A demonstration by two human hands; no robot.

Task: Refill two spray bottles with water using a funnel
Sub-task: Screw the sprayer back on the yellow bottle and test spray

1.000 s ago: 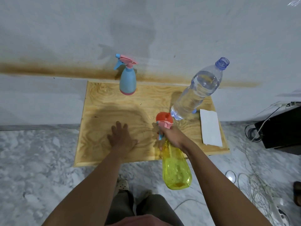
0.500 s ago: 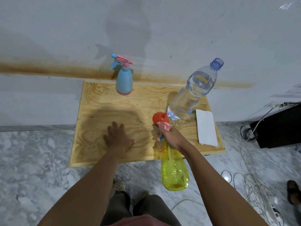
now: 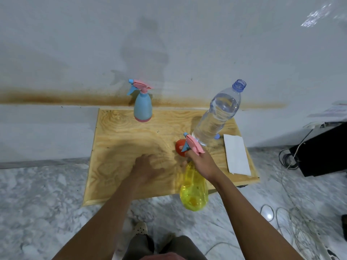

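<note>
head view
right hand [image 3: 201,162]: curled round the neck of the yellow see-through plastic spray bottle [image 3: 194,188], under its pink trigger.
left hand [image 3: 146,168]: blurred, flat on the pale wooden board [image 3: 116,143], fingers straight, apart from the bottle.
edges: bottle body overhangs the board's near edge.
orange funnel [image 3: 179,147]: just behind the trigger.
open room: bare wood between left hand and blue spray bottle [image 3: 142,107].

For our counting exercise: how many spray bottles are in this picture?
2. The blue spray bottle stands at the back of the wooden board, by the wall. The right hand grips the yellow spray bottle by its neck at the board's front edge. No other shows.
</note>
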